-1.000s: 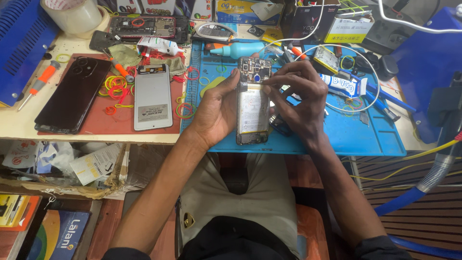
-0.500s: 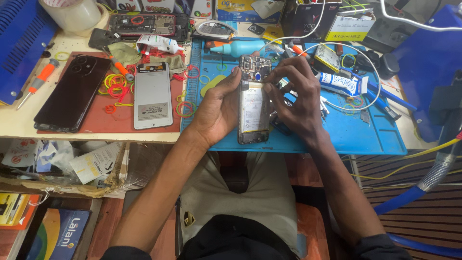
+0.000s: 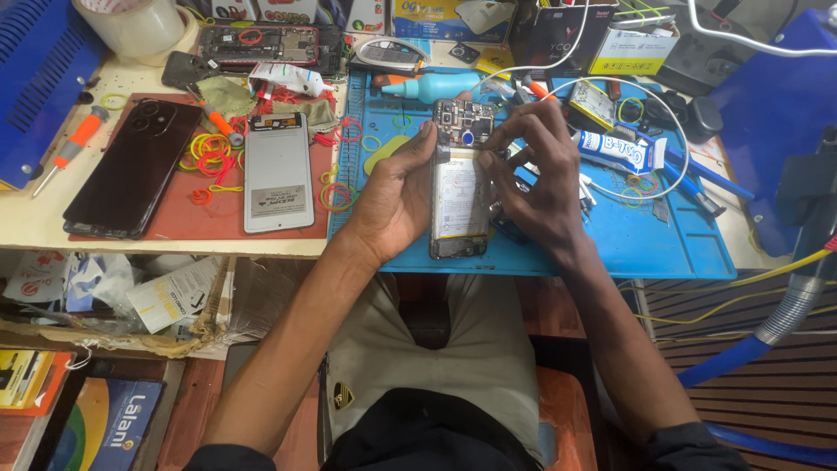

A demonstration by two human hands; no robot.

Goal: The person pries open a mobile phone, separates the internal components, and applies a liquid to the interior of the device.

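We see a cluttered cream workbench carrying a red mat and a ribbed blue silicone repair mat. On the blue mat lies an opened smartphone, battery and circuit board bare. Our left hand clasps its left edge; our right hand pinches its upper right edge. Bright rubber bands lie scattered.

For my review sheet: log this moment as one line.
left hand: steadies opened phone edge | right hand: fingertips on its upper part | surface: blue mat
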